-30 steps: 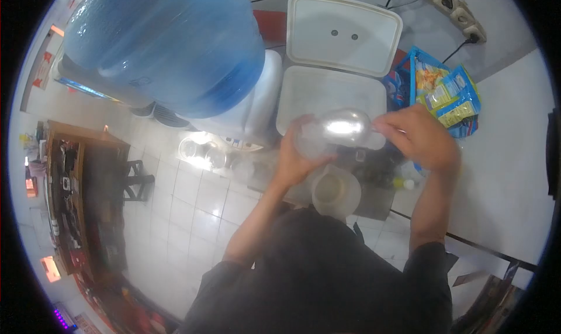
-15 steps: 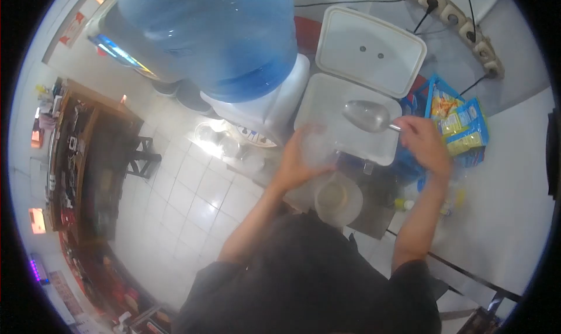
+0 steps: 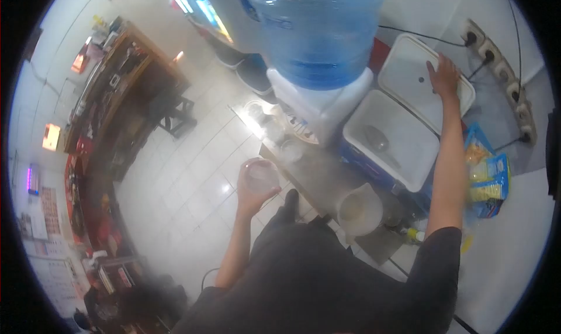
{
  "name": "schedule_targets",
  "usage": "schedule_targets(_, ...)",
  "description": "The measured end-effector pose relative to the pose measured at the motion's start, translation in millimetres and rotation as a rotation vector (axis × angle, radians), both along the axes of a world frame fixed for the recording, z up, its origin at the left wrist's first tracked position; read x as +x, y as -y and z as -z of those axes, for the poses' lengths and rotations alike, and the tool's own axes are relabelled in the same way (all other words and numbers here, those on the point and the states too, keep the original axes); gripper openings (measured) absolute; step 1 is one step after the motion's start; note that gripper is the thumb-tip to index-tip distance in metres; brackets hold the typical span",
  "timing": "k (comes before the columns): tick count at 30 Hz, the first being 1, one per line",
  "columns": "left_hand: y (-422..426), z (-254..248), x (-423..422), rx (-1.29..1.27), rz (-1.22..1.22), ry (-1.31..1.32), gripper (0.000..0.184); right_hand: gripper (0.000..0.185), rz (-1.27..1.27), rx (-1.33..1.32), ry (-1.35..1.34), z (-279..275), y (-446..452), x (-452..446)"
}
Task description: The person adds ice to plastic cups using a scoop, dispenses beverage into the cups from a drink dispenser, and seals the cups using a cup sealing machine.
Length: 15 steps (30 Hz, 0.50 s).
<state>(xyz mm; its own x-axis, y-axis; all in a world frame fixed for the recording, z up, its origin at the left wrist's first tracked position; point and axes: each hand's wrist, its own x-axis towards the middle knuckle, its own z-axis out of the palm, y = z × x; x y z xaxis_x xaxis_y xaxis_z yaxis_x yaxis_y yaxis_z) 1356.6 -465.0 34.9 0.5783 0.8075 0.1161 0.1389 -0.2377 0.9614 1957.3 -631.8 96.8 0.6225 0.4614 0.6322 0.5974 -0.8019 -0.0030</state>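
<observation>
In my left hand (image 3: 252, 195) is a clear cup (image 3: 261, 175) with pale, whitish contents, held over the floor beside the counter. My right hand (image 3: 445, 80) reaches up to the raised white lid (image 3: 406, 62) of a cooler box, its fingers spread against the lid. Below the lid the blue-sided cooler box (image 3: 350, 154) stands open with a white interior. A metal scoop (image 3: 376, 138) lies inside it. On the counter in front of the box is a translucent white jug (image 3: 368, 208) with something pale inside.
A water dispenser with a big blue bottle (image 3: 318, 39) stands left of the box. Blue and yellow packets (image 3: 489, 179) lie to the right, below a power strip (image 3: 502, 71) with cables. Clear cups (image 3: 290, 151) stand at the counter's (image 3: 312, 173) left edge.
My left hand has moved away from the box to the left with the cup. My right hand has let go of the scoop, now in the box, and gone up to the lid.
</observation>
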Motion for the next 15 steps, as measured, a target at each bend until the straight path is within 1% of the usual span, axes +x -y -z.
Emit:
schedule_targets(1, -5.7, 4.8, -12.1, -0.001, -0.023, 0.009, 0.089, 0.041, 0.072, -0.049, 0.041, -7.1, -1.6, -10.8)
schedule_targets(3, -23.7, 21.4, -36.3, 0.003, -0.141, 0.051, 0.094, 0.041, -0.023, -0.036, -0.010, -35.3, 5.9, -51.3)
schedule_targets(4, -29.8, 18.0, -44.6, 0.011, -0.160, 0.083, 0.095, 0.040, -0.141, 0.003, 0.042, -32.5, 17.2, -77.3)
schedule_targets(5, -38.8, 23.5, -52.6, -0.006, -0.163, 0.091, 0.095, 0.038, -0.184, 0.037, 0.041, -28.1, 28.6, -114.1)
schedule_targets(6, -48.5, 30.8, -61.7, 0.026, -0.239, 0.043, 0.094, 0.037, -0.228, 0.069, 0.041, -23.9, 39.7, -150.7)
schedule_targets(7, -56.6, 36.5, -68.2, 0.058, -0.310, -0.008, 0.093, 0.036, -0.202, 0.100, -0.011, -19.4, 40.9, -200.5)
schedule_targets(9, -72.1, 44.4, -72.6, -0.012, -0.325, 0.035, 0.090, 0.036, -0.141, 0.039, -0.085, -5.5, 37.1, -272.4)
schedule_targets(11, -98.9, 58.3, -80.5, -0.100, -0.300, 0.171, 0.090, 0.033, -0.149, 0.066, -0.122, 26.4, 36.4, -303.8)
schedule_targets(12, -110.3, 46.7, -77.3, -0.100, -0.308, 0.179, 0.077, 0.033, -0.157, 0.070, -0.116, 39.8, 36.5, -314.7)
schedule_targets(13, -125.4, 44.6, -78.6, -0.090, -0.313, 0.191, 0.077, 0.030, -0.067, 0.006, -0.216, 51.9, 35.0, -321.0)
schedule_targets(14, -140.2, 42.9, -81.9, -0.045, -0.263, 0.200, 0.075, 0.028, 0.022, -0.058, -0.318, 57.9, 28.4, -331.5)
schedule_targets(15, -155.1, 41.4, -86.0, 0.001, -0.213, 0.209, 0.073, 0.028, 0.014, -0.050, -0.306, 53.7, 16.2, -347.8)
